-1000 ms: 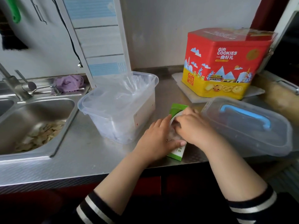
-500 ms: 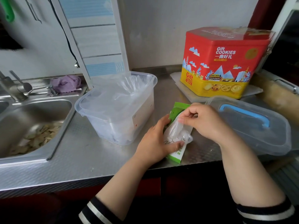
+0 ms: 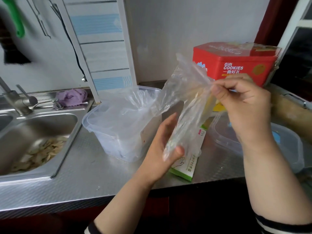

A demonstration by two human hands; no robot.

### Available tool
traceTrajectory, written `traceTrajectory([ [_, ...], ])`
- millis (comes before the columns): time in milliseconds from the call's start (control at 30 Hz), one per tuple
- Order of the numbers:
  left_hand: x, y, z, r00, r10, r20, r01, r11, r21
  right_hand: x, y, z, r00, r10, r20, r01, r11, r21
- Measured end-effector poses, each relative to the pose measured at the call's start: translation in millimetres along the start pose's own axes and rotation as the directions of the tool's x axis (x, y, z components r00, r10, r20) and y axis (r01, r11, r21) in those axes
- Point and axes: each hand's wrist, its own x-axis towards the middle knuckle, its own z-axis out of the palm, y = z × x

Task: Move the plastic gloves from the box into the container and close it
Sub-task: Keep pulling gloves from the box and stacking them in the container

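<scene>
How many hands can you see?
2. The left hand holds the bottom of the plastic gloves; the right hand pinches their top, above the green box.

The steel counter (image 3: 87, 176) carries a clear plastic container (image 3: 118, 132), a green and white cardboard box (image 3: 189, 168), a clear lid with blue handle (image 3: 287, 146) and a red cookie tin (image 3: 236, 65). A steel sink (image 3: 33, 132) is set in its left part.

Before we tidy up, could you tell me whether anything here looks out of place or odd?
Yes: the sink basin holds a pile of pale scraps, apparently peelings, left undrained. Otherwise nothing stands out; the container sits upright and open, its lid beside it.
</scene>
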Motion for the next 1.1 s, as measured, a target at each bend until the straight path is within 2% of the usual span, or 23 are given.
traceTrajectory([
  [67, 7.4, 13.6, -4.8, 0.995, 0.052, -0.082, -0.060, 0.994, -0.089, -0.8, 1.0, 4.7, 1.000, 0.019, -0.024, -0.019, 1.000, -0.017],
  [167, 20.7, 40.5, -10.8, 0.976, -0.043, -0.212, 0.000, 0.979, -0.202, 0.3, -0.3, 19.4, 0.997, -0.005, -0.074, -0.001, 0.996, -0.086],
  [233, 26.1, 57.6, -16.3, 0.940, -0.009, -0.340, -0.026, 0.995, -0.099, 6.1, -2.0, 35.4, 0.994, -0.048, -0.097, 0.032, 0.987, -0.159],
  [300, 29.7, 68.2, -32.6, 0.865, 0.069, -0.497, -0.078, 0.997, 0.002, 15.1, -3.4, 54.6, 0.994, -0.066, -0.091, 0.046, 0.978, -0.205],
  [367, 33.8, 74.6, -53.8, 0.788, 0.161, -0.594, -0.074, 0.983, 0.167, 25.8, -5.7, 76.5, 0.996, -0.074, -0.056, 0.059, 0.971, -0.230],
  [467, 36.1, 70.8, -82.2, 0.756, 0.183, -0.629, 0.117, 0.907, 0.404, 44.5, -8.4, 114.8, 0.996, -0.044, 0.078, 0.066, 0.951, -0.301],
  [567, 36.9, 63.4, -107.5, 0.705, 0.143, -0.695, 0.315, 0.815, 0.487, 61.0, -3.0, 155.0, 0.924, 0.147, 0.352, 0.049, 0.869, -0.492],
  [633, 38.7, 55.0, -124.5, 0.753, 0.094, -0.651, 0.418, 0.696, 0.584, 66.2, 4.7, 178.7, 0.823, 0.271, 0.500, 0.076, 0.819, -0.568],
  [700, 41.4, 43.7, -139.5, 0.832, 0.045, -0.553, 0.456, 0.513, 0.728, 68.7, 13.2, 195.7, 0.738, 0.372, 0.564, 0.110, 0.757, -0.644],
  [800, 47.5, 36.1, -153.0, 0.916, -0.086, -0.392, 0.401, 0.154, 0.903, 71.4, 23.5, 214.4, 0.620, 0.498, 0.606, 0.193, 0.652, -0.733],
  [867, 54.6, 40.2, -155.5, 0.913, -0.234, -0.335, 0.345, 0.004, 0.939, 69.8, 28.7, 221.0, 0.525, 0.591, 0.612, 0.187, 0.622, -0.761],
  [933, 63.6, 42.9, -153.3, 0.886, -0.347, -0.308, 0.294, -0.093, 0.951, 66.4, 39.9, 224.3, 0.415, 0.664, 0.622, 0.164, 0.617, -0.769],
  [1000, 69.4, 40.9, -150.3, 0.875, -0.382, -0.297, 0.257, -0.154, 0.954, 60.1, 47.7, 224.8, 0.317, 0.712, 0.627, 0.186, 0.601, -0.777],
  [1033, 70.6, 39.6, -150.9, 0.877, -0.378, -0.296, 0.251, -0.163, 0.954, 58.8, 51.3, 225.2, 0.297, 0.712, 0.636, 0.209, 0.601, -0.771],
  [1100, 70.2, 38.6, -153.5, 0.897, -0.335, -0.289, 0.250, -0.153, 0.956, 62.6, 51.7, 222.2, 0.332, 0.664, 0.670, 0.211, 0.640, -0.739],
])
